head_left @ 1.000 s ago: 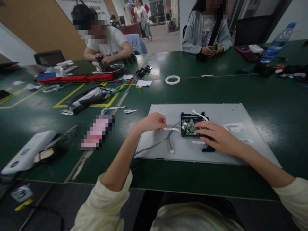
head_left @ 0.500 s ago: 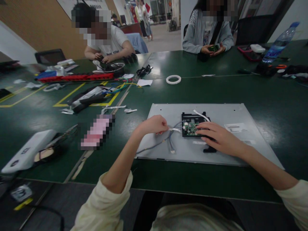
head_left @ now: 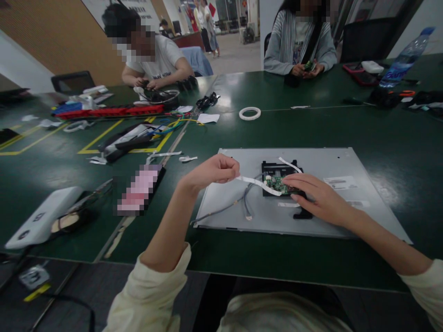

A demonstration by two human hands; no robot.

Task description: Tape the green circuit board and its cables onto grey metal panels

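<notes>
My left hand pinches one end of a white tape strip. The strip runs across to the front edge of a green circuit board, which sits in a black plastic bracket. Fingers apart, my right hand lies over the right side of the board and bracket. Beneath them is a flat grey metal panel. Grey cables lead left from the board, and a second white strip sticks to the bracket's back edge.
A blurred-screen phone and a white handheld device lie to the left. Behind the panel is a white tape roll. Tools and cables lie further left, and a water bottle stands back right. Two people sit opposite.
My left hand has risen and moved slightly left, pulling the white strip up off the cables, so more of it shows. My right hand stays nearly in place.
</notes>
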